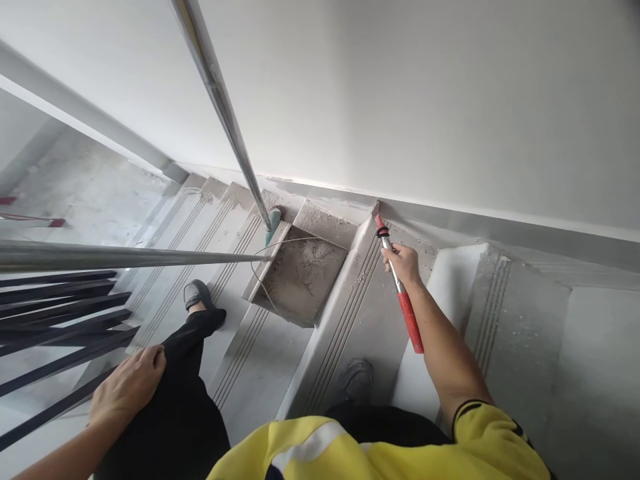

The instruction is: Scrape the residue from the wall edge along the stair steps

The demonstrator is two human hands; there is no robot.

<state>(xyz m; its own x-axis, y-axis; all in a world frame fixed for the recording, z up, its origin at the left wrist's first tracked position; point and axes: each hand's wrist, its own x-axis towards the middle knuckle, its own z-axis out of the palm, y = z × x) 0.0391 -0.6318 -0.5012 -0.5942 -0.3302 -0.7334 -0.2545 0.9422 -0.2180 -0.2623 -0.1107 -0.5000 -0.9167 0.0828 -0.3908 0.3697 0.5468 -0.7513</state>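
Observation:
My right hand (402, 262) is wrapped round the silver shaft of a long scraper (411, 323) with a red grip. The scraper's tip touches the corner where a stair tread meets the wall's grey skirting (450, 219). Down at the left, my left hand (129, 381) lies over my knee on the black trousers, holding no tool; its fingertips are partly hidden. Between my feet, a dusty metal dustpan (305, 277) with a thin wire rests on the steps, with dirt inside. Its long metal pole (135, 255) reaches off to the left.
Another metal pole (225, 113) with a teal end piece (273, 223) slants up from beside the dustpan. Dark railing bars (60, 333) stand at left. Grooved stair treads (230, 220) carry grit and debris along the white wall (425, 100). A dusty landing (100, 173) lies below.

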